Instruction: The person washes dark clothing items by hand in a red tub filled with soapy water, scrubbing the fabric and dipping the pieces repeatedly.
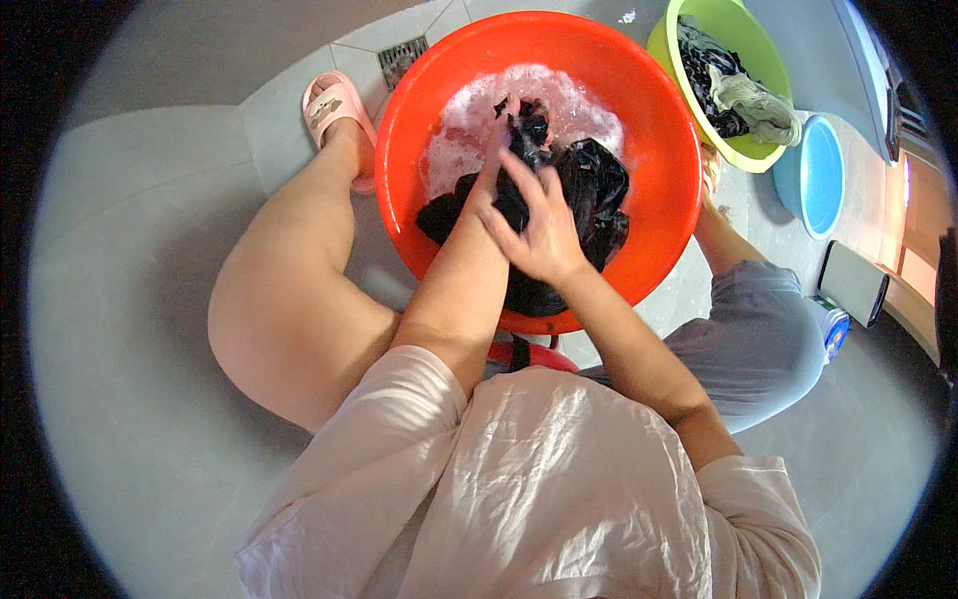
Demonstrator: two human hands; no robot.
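A large red plastic basin point(658, 224) stands between my legs, holding foamy water point(464, 142) and wet black cloth point(599, 172). Towards the basin's far side, my left hand point(511, 123) grips a bunched part of the black cloth; its fingers are partly covered by fabric. My right hand point(542, 232) is nearer to me, above the cloth and beside my left wrist. Its fingers are spread with nothing between them. The thumb reaches the left forearm, though I cannot tell whether it touches.
A yellow-green basin point(782, 60) with dark and pale clothes point(748, 105) stands at the upper right, beside a blue basin point(823, 180). A floor drain point(400, 60) lies left of the red basin, near my foot in a pink slipper point(329, 105). A container point(834, 329) stands by my right knee.
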